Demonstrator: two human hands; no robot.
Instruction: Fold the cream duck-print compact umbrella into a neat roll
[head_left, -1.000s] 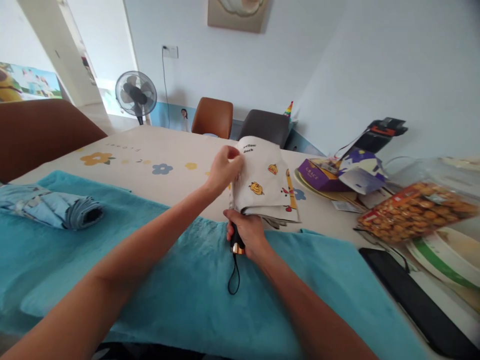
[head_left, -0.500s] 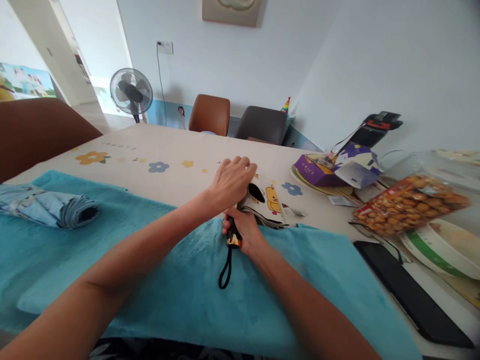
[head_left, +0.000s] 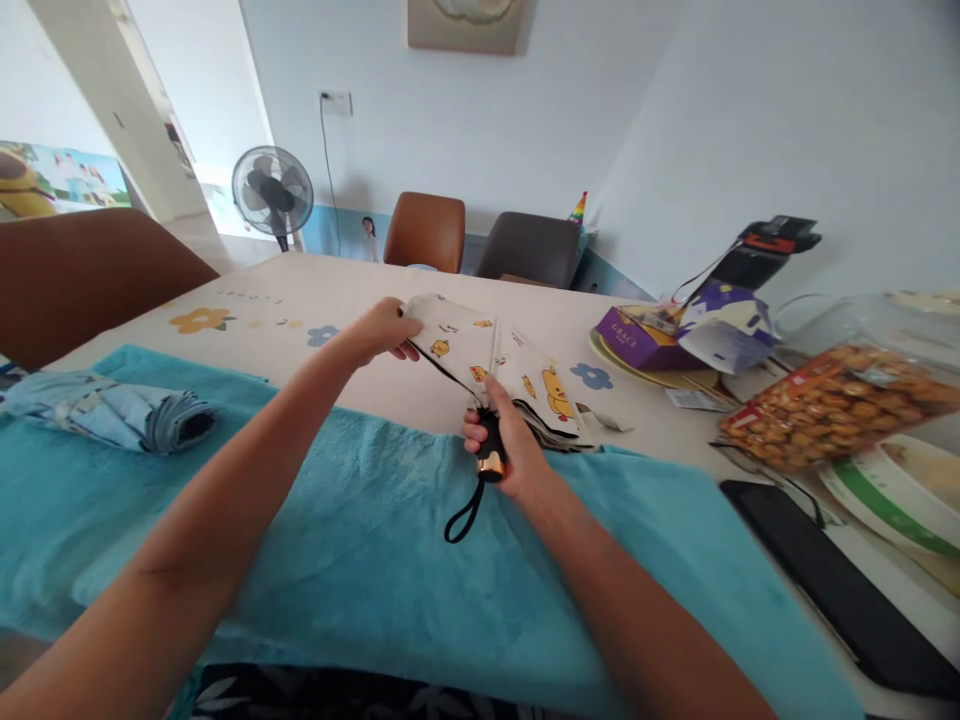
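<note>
A folding umbrella (head_left: 525, 372) with a white canopy and yellow duck prints lies partly loose over the table, its black handle with a copper-coloured end and wrist loop toward me. My right hand (head_left: 510, 435) is wrapped round that handle. Out to the left, my left hand (head_left: 386, 330) pinches the edge of one canopy panel, which is pulled flat between both hands. The other folds stay bunched to the right of the handle. A second umbrella (head_left: 112, 408), light blue and rolled up, lies at the left, away from both hands.
A teal cloth (head_left: 360, 560) covers the table's near side. On the right are a phone (head_left: 825, 590), glasses (head_left: 787, 485), a bowl (head_left: 892, 490), a jar of round snacks (head_left: 847, 410) and a purple box (head_left: 637, 340). Chairs and a fan (head_left: 273, 195) stand beyond.
My left hand has moved left from above the umbrella, drawing out a canopy panel that now lies spread. My right hand keeps its hold on the handle.
</note>
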